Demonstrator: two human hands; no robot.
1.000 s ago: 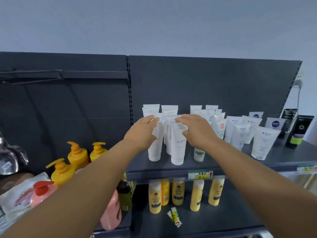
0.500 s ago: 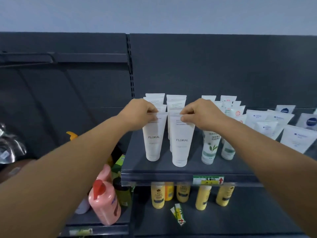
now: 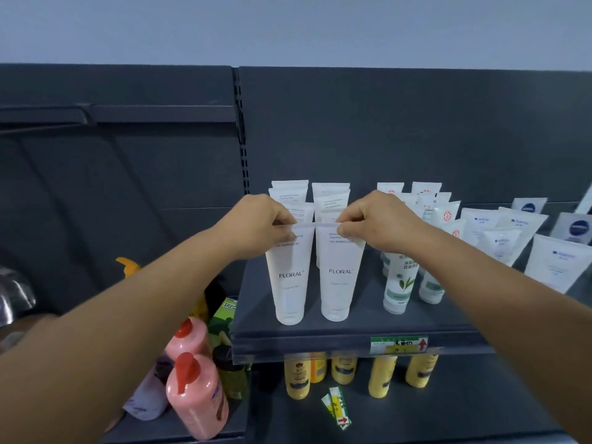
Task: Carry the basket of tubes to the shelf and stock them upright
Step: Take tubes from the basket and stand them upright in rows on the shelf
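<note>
Up front, the left hand (image 3: 262,224) pinches the flat crimped top of one smooth white FLORAL tube (image 3: 290,277); the right hand (image 3: 371,221) pinches its twin (image 3: 339,277). Both stand cap-down, side by side, on the dark matte shelf (image 3: 352,334).

Both arms reach forward, left hand (image 3: 262,224) and right hand (image 3: 373,221) level, fingers curled in pinches above the shelf (image 3: 352,331).

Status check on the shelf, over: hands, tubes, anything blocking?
Left hand pinches left FLORAL tube at its crimp; right hand pinches right FLORAL tube. Both upright on shelf. Nothing blocking.
</note>
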